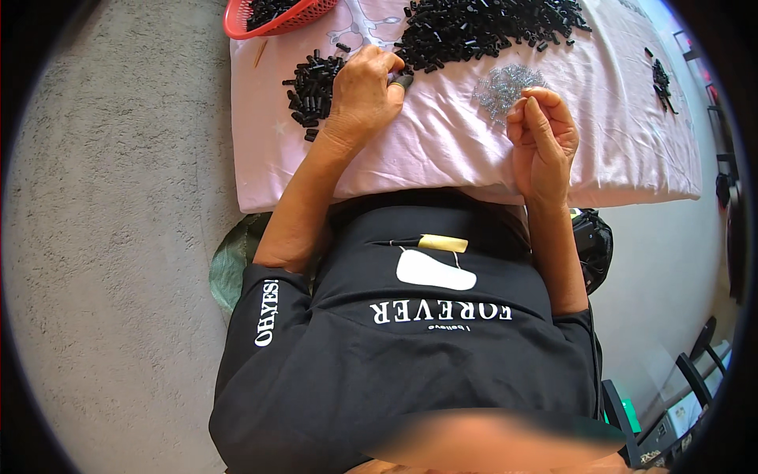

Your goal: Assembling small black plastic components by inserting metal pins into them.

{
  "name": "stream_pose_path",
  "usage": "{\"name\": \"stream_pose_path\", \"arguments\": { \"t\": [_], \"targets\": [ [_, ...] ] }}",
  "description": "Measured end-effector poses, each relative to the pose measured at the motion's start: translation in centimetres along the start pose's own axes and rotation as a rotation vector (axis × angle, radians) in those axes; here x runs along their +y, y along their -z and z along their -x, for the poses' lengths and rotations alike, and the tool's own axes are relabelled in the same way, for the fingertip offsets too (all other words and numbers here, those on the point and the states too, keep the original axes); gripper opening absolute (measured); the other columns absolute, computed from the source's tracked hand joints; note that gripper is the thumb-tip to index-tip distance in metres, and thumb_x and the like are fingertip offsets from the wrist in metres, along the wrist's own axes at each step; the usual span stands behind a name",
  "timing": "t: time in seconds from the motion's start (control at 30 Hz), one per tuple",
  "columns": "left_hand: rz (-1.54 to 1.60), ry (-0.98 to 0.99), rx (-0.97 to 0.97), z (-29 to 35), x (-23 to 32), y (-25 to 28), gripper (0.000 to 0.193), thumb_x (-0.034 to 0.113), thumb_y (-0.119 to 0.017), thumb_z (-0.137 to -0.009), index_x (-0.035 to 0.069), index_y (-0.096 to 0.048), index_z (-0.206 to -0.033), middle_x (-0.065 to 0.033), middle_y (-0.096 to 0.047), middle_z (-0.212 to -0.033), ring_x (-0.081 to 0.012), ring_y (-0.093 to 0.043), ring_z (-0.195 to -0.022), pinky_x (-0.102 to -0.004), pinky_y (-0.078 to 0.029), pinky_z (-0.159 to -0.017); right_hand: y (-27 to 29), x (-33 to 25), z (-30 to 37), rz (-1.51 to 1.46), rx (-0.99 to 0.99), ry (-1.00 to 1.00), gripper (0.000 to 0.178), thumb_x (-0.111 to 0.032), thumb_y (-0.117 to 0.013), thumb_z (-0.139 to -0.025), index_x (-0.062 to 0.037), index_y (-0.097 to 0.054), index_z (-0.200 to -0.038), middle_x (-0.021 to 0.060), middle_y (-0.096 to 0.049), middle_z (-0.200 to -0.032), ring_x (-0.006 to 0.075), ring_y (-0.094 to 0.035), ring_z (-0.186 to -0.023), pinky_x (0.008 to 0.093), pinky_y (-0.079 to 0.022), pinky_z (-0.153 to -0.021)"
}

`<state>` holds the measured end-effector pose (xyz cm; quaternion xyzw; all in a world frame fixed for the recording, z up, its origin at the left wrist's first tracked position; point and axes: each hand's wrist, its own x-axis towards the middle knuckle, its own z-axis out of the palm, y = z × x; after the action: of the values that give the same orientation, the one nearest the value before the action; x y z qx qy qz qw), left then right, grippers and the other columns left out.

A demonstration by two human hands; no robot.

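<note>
My left hand (365,93) is over the pink cloth, between a small pile of short black tubes (309,93) and the near edge of a larger pile of the same black tubes (482,31). Its fingers are curled inward and closed, and a dark cover (403,81) shows at the thumb tip. Whatever those fingers hold is hidden. My right hand (545,138) is raised palm up beside a heap of tiny clear, silvery pieces (505,88). Thumb and forefinger are pinched together there; anything between them is too small to make out.
A pink cloth (442,150) with creases covers the table. At the far left stands a red plastic basket (272,30) holding black pieces, with a thin brown stick (260,52) below it. A small black cluster (662,83) lies at the right. A black bag (592,245) is beside the table.
</note>
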<state>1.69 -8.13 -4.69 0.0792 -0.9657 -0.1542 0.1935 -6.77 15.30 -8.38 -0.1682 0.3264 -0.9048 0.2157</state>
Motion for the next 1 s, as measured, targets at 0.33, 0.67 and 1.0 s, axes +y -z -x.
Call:
{"name": "stream_pose_path", "arguments": {
  "t": [0.33,0.67,1.0],
  "targets": [
    [0.164,0.017,-0.087,0.7,1.7,-0.3,0.016,0.009,-0.072,-0.076,0.002,-0.068,-0.09,-0.0119,-0.064,-0.091,-0.0306,-0.065,-0.084,-0.0403,-0.053,-0.079,-0.1,0.3,0.0,0.008,0.059,0.123,0.012,-0.004,-0.059,-0.1,0.0002,-0.064,-0.111,0.0101,-0.07,-0.087,0.0102,-0.059,-0.066,0.021,-0.046,-0.061],
    [0.163,-0.093,0.001,-0.7,1.8,-0.6,0.021,-0.003,-0.063,-0.077,0.003,-0.07,-0.096,-0.0106,-0.067,-0.09,-0.0249,-0.067,-0.076,-0.0336,-0.054,-0.071,0.0,0.5,-0.2,0.016,0.095,0.16,0.015,-0.004,-0.057,-0.101,-0.0001,-0.061,-0.115,0.0108,-0.07,-0.093,0.0109,-0.062,-0.073,0.0227,-0.052,-0.068],
    [0.025,-0.093,-0.005,-2.5,2.4,-1.8,0.023,-0.001,-0.063,-0.079,0.005,-0.071,-0.099,-0.0116,-0.067,-0.095,-0.0299,-0.069,-0.086,-0.0379,-0.055,-0.081,-0.2,0.7,-0.3,0.054,0.149,0.193,0.019,-0.004,-0.055,-0.102,0.0002,-0.057,-0.12,0.0128,-0.069,-0.105,0.0118,-0.063,-0.079,0.0254,-0.056,-0.076]
  ]
}}
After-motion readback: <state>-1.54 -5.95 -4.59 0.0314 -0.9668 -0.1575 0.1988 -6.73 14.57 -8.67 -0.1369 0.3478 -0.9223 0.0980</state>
